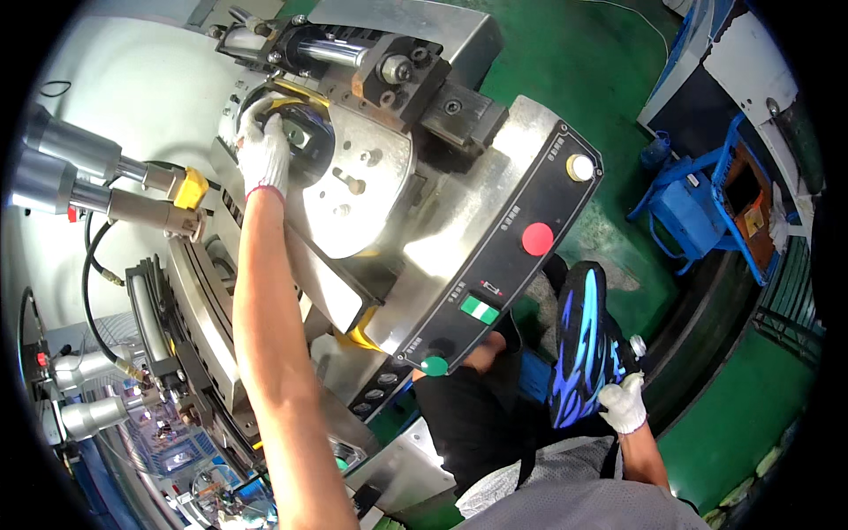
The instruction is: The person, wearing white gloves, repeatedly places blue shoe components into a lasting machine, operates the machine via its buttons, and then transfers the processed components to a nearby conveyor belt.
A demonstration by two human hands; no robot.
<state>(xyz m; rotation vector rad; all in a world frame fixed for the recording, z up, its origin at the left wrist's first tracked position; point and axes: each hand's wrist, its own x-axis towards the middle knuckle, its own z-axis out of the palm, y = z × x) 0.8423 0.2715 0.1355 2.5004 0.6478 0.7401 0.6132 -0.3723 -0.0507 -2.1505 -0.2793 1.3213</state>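
My left hand (263, 152), in a white knit glove with a red cuff, reaches into the round opening of a steel machine (349, 203). Its fingers are curled over the edge of a dark, glossy piece with blue-violet markings (309, 113), much of it hidden by the hand and machine; it looks like part of a shoe. Low at the right, my right hand (624, 405), also gloved, grips a black shoe (583, 349) with blue and purple flame-like streaks. A small metal knob (638, 344) sticks out beside the shoe.
A slanted control panel (495, 265) carries a red button (537, 238), a white one (580, 168) and green ones. Steel cylinders (132, 168) with hoses stand at the left. Across the green floor is a blue chair (698, 208). My legs (468, 415) are beneath the panel.
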